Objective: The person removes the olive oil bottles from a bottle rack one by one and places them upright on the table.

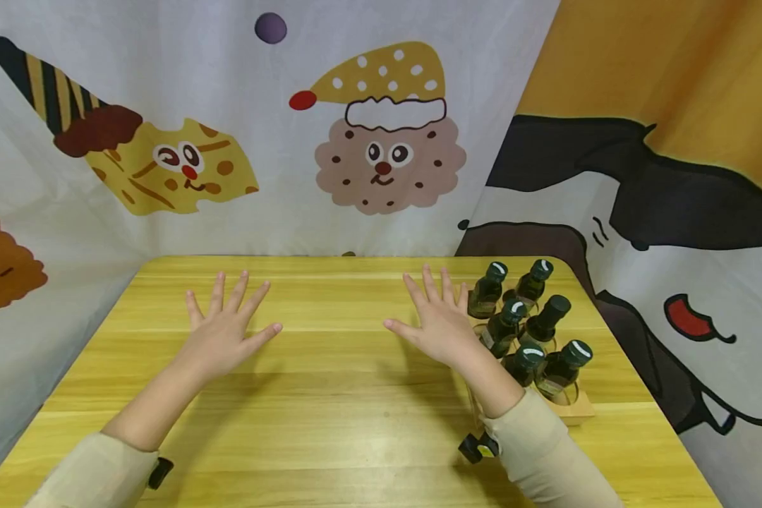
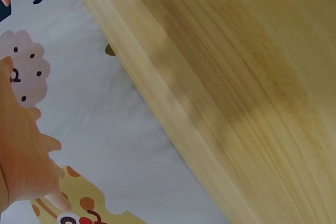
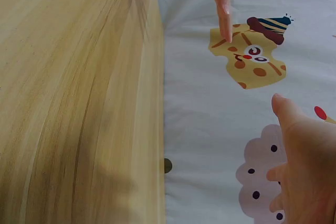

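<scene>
My left hand (image 1: pixel 224 337) is held above the left half of the wooden table (image 1: pixel 330 423), fingers spread and straight, with nothing in it. The right hand (image 1: pixel 443 328) hovers likewise with spread fingers, holding nothing, just left of several small dark green bottles (image 1: pixel 561 368). These capped bottles stand upright in a light wooden rack (image 1: pixel 581 409) on the right side, partly hidden behind the right hand and forearm. In the left wrist view the left hand (image 2: pixel 26 153) shows at the edge; the right wrist view has the right hand (image 3: pixel 310 166) at lower right.
Behind the table hangs a pale curtain (image 1: pixel 279 226) printed with cartoon figures, meeting the far table edge. Small black devices sit at both wrists, one near the left cuff (image 1: pixel 127 458) and one by the right cuff (image 1: pixel 527 423).
</scene>
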Demonstrator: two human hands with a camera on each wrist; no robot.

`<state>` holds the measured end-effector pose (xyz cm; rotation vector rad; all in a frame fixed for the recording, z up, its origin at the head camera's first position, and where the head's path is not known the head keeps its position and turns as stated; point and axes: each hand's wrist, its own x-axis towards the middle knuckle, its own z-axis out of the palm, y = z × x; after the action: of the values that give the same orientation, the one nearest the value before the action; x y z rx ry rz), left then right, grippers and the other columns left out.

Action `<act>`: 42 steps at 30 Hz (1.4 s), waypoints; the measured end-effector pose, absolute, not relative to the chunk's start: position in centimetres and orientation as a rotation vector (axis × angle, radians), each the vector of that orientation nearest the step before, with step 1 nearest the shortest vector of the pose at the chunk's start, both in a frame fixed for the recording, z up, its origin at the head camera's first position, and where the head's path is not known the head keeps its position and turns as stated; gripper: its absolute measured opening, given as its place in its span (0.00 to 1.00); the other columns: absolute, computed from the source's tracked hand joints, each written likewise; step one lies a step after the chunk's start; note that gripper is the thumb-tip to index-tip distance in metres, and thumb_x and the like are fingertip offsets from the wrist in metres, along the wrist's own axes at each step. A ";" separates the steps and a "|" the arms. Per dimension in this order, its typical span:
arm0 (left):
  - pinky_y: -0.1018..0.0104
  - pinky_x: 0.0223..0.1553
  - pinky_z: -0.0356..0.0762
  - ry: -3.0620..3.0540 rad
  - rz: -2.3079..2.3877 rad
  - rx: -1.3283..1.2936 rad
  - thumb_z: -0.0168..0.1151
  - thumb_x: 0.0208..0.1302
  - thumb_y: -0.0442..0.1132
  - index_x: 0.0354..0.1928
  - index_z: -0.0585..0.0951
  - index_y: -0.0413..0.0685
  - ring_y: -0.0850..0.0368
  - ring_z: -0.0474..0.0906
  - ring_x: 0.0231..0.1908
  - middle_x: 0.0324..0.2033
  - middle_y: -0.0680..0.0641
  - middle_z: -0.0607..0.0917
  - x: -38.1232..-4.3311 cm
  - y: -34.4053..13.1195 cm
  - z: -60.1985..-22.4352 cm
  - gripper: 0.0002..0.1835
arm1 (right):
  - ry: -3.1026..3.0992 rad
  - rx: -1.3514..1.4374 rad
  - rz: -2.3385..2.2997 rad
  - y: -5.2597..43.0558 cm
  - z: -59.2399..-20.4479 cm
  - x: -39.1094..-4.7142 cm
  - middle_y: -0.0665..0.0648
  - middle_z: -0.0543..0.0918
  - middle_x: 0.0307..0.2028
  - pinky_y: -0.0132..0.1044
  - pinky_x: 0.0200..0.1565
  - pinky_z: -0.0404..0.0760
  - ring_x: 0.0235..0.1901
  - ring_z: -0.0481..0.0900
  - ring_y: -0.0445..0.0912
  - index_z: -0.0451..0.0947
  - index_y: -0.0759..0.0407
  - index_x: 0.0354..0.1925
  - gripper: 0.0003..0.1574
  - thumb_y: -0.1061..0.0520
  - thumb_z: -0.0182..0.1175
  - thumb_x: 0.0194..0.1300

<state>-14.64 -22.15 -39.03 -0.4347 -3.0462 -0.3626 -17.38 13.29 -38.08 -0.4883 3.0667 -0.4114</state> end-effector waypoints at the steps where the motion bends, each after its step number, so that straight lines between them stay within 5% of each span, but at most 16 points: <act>1: 0.37 0.52 0.04 -3.049 -0.361 -0.433 0.40 0.68 0.69 0.76 0.43 0.62 0.43 0.14 0.67 0.73 0.43 0.33 -14.6 -22.1 -39.1 0.42 | 3.067 -0.488 -0.412 13.3 -38.1 -17.4 0.59 0.34 0.73 0.60 0.61 0.17 0.70 0.23 0.59 0.44 0.47 0.76 0.57 0.21 0.45 0.60; 28: 0.36 0.53 0.06 -3.029 -0.367 -0.446 0.40 0.68 0.68 0.76 0.43 0.60 0.43 0.14 0.67 0.73 0.42 0.33 -14.5 -21.7 -39.2 0.42 | 3.129 -0.553 -0.364 13.4 -37.3 -16.0 0.58 0.33 0.74 0.58 0.60 0.16 0.70 0.20 0.57 0.42 0.45 0.76 0.61 0.14 0.34 0.56; 42: 0.33 0.57 0.13 -2.933 -0.520 -0.529 0.44 0.67 0.67 0.76 0.44 0.61 0.44 0.18 0.69 0.74 0.45 0.36 -13.4 -17.6 -39.4 0.43 | 3.236 -0.700 -0.480 15.8 -34.1 -12.7 0.58 0.37 0.74 0.59 0.65 0.25 0.71 0.25 0.54 0.40 0.44 0.76 0.59 0.23 0.50 0.59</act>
<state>-13.43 -17.58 -39.45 -0.5288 -2.9327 -0.5199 -12.66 15.83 -34.13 -0.6999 3.2357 -0.4804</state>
